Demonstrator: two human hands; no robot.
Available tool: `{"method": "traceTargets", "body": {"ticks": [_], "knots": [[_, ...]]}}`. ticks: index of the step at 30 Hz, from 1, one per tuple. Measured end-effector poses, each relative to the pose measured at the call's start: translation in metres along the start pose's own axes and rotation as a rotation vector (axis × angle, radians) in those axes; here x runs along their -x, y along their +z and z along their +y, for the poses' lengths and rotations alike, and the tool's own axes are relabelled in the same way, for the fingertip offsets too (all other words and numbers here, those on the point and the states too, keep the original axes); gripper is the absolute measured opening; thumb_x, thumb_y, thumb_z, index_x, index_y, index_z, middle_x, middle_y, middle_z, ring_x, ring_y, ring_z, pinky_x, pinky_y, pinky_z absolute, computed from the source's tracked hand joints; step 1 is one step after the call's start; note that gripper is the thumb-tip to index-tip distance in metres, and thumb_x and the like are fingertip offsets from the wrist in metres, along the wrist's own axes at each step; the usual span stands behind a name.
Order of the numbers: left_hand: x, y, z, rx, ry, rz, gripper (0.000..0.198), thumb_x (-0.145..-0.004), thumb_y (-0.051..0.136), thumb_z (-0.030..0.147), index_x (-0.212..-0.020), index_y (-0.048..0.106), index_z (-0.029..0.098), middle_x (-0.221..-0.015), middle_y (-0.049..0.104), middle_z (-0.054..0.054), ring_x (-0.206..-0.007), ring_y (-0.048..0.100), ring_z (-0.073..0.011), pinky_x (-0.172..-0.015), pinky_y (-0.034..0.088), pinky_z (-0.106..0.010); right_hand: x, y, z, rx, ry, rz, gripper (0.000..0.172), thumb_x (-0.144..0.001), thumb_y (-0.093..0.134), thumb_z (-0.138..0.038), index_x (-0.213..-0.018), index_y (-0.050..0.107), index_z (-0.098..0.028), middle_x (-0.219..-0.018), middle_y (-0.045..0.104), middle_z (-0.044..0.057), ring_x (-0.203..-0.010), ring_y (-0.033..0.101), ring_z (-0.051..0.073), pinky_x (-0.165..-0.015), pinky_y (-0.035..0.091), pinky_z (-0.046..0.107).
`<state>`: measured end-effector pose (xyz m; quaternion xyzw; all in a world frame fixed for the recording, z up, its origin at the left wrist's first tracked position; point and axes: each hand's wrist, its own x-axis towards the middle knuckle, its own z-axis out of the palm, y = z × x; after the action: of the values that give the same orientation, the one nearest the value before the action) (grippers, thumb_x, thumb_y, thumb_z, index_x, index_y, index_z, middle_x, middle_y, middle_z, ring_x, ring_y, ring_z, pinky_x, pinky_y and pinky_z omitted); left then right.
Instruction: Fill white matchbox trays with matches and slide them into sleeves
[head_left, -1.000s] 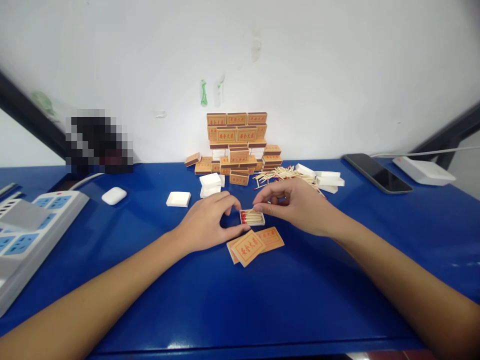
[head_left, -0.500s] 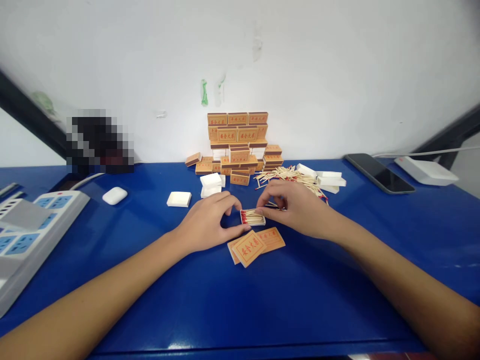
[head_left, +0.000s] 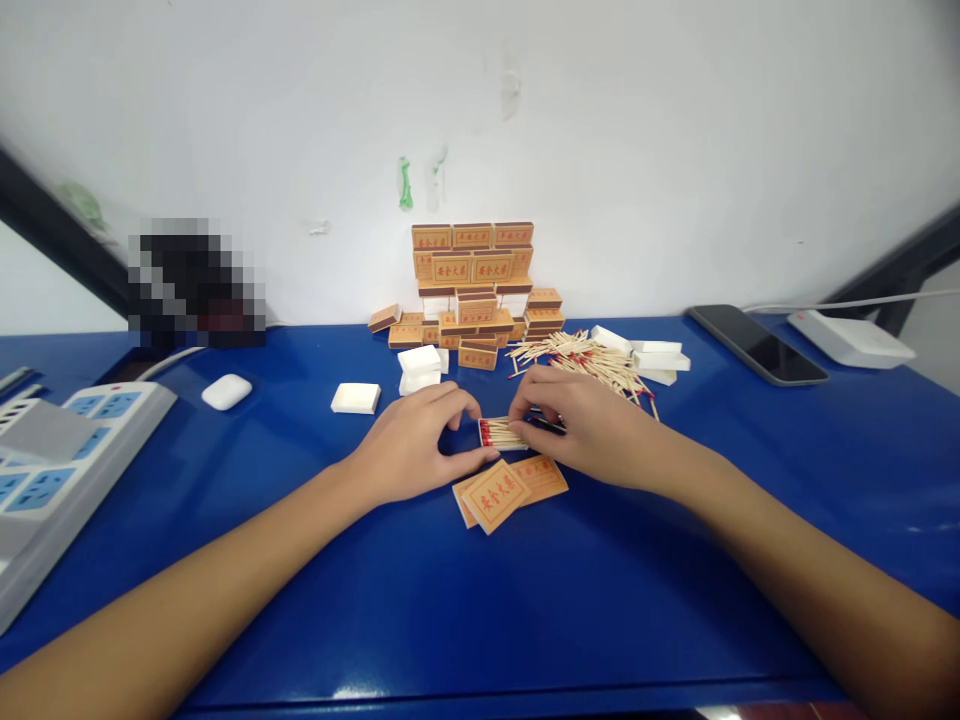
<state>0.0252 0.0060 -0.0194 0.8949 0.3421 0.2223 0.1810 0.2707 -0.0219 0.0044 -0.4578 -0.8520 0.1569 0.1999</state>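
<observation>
Remotely, I see the left hand (head_left: 412, 445) gripping the tray (head_left: 511, 448) at its left end; at its right end, the right hand (head_left: 583, 425) apparently pinches matchsticks (head_left: 495, 433).

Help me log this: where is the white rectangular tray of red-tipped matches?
In the head view, the tray lies near centre on the glossy blue table, between the left hand and right hand, just beyond the flattened orange matchbox sleeves.

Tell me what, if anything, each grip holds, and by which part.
The right grip is at the plain ends of matches; whether it pinches any is unclear. The left grip brackets the tray's left end, contact uncertain.
</observation>
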Motion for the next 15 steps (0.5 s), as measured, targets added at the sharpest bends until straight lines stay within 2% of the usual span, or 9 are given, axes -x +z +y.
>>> {"method": "traceTargets", "body": {"ticks": [6, 11, 15], "knots": [[0.0009, -0.0009, -0.0011, -0.001, 0.011, 0.004, 0.033, -0.09, 0.076, 0.048, -0.106, 0.065, 0.022, -0.09, 0.062, 0.0, -0.078, 0.058, -0.0167, -0.069, 0.046, -0.032, -0.0001, 0.0022, 0.0049, -0.033, -0.055, -0.023, 0.017, -0.1, 0.059, -0.019, -0.104, 0.076, -0.022, -0.102, 0.067, 0.006, -0.088, 0.063, 0.018, -0.076, 0.048, 0.032], [0.0005, -0.0006, 0.0003, -0.004, 0.005, -0.002, 0.033, -0.089, 0.077, 0.048, -0.106, 0.065, 0.022, -0.091, 0.062, 0.0, -0.078, 0.059, -0.0171, -0.069, 0.046, -0.032, -0.0023, 0.0091, 0.0033, -0.024, -0.069, 0.031, 0.017, -0.1, 0.059, -0.022, -0.098, 0.076, -0.022, -0.101, 0.068, 0.007, -0.088, 0.064, 0.02, -0.076, 0.048, 0.034], [-0.0003, -0.0003, 0.0005, -0.006, 0.006, -0.001, 0.033, -0.09, 0.077, 0.047, -0.106, 0.065, 0.021, -0.09, 0.062, 0.0, -0.078, 0.059, -0.0167, -0.069, 0.046, -0.031, -0.0023, 0.0013, 0.0042, 0.02, -0.093, 0.061, 0.018, -0.1, 0.057, -0.024, -0.096, 0.075, -0.022, -0.097, 0.068, 0.008, -0.085, 0.063, 0.02, -0.074, 0.046, 0.034]]}}
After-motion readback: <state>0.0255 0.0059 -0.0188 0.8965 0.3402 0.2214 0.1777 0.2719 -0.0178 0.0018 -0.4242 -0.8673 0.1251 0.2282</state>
